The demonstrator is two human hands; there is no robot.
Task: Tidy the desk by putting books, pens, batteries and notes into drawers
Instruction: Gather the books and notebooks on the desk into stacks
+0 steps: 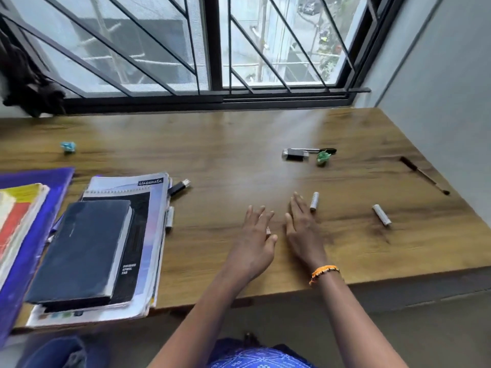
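My left hand [256,232] lies flat on the wooden desk [228,144], fingers spread, with a small pale object [268,230] partly hidden beneath it. My right hand [303,227] is flat beside it, fingers straight, its fingertips next to a silver battery [314,201]. A second battery [381,214] lies further right. A third battery [169,218] sits by the stack of books. A black book [82,251] lies on a spiral pad [140,235]. A pen [310,150] lies far back.
Red and yellow books on a purple folder [29,235] fill the left edge. A crumpled blue note [68,147] and a green one [322,156] lie further back, with a dark clip-like item [295,154], a black USB-like stick [179,187] and a thin brush [430,180] at right.
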